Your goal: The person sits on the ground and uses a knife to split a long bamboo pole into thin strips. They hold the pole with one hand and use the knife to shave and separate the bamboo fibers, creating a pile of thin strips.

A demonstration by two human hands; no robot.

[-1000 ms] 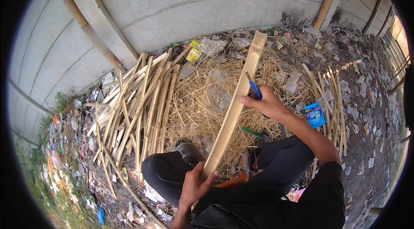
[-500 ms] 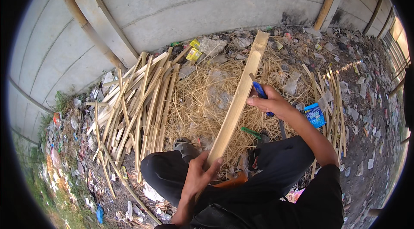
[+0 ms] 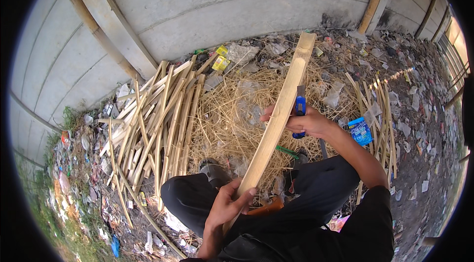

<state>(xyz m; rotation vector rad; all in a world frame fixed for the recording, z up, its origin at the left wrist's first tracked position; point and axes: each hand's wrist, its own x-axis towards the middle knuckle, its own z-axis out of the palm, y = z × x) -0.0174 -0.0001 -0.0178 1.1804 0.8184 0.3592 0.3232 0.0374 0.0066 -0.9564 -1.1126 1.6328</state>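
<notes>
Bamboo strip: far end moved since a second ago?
Yes: the bamboo strip has its far end slightly further right, closer to the right-hand brown post.

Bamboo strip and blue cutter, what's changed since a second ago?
The bamboo strip swung right at the top; the right hand now reaches under it. The blue cutter shifted right, turning more upright. The left hand still holds the strip's lower part; the stick pile stayed.
</notes>
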